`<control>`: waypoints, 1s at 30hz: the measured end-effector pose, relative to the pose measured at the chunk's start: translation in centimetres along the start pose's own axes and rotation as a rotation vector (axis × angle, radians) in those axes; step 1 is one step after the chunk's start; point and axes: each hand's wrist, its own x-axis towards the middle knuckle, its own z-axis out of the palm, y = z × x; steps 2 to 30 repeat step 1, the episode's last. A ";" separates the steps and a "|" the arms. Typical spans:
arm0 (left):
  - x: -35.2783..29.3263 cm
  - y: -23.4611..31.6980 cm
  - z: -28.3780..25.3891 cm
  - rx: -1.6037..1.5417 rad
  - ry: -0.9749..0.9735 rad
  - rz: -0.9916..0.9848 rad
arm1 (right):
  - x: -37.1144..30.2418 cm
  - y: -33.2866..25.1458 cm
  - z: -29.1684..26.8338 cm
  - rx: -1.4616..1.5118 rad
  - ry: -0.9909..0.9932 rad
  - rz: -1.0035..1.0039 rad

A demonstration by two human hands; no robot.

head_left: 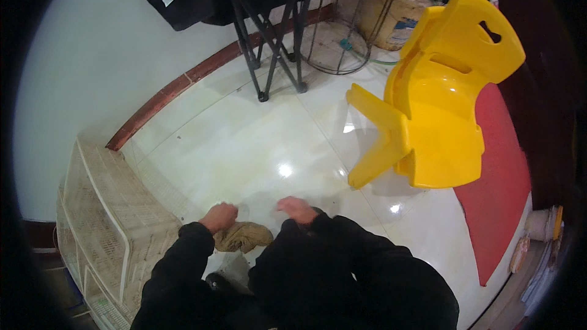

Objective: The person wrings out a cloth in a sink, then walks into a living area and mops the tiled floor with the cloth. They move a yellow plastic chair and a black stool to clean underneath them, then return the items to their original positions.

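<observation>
My left hand (pixel 221 216) is low in the middle of the view, its fingers curled closed. Whatever it may hold is too small or hidden. A crumpled brown cloth (pixel 246 236) lies right beside and below this hand, partly behind the wrist; I cannot tell whether they touch. To the right, my right hand (pixel 297 209) reaches out over the white tiled floor (pixel 244 146), a short way from the left one. Its fingers are blurred. Both arms wear black sleeves, and a dark shoe (pixel 219 282) shows below the cloth.
A dusty cream plastic rack (pixel 122 208) stands close on the left. At the right, a yellow child's chair (pixel 440 104) stands partly over a red mat (pixel 498 201). Farther off are a black folding chair (pixel 269 36), a wire stool frame (pixel 336 55) and a stained bucket (pixel 388 21).
</observation>
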 end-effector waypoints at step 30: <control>1.2 0.7 -1.5 -0.090 0.176 0.059 | -0.3 0.2 -0.6 -0.011 0.039 0.081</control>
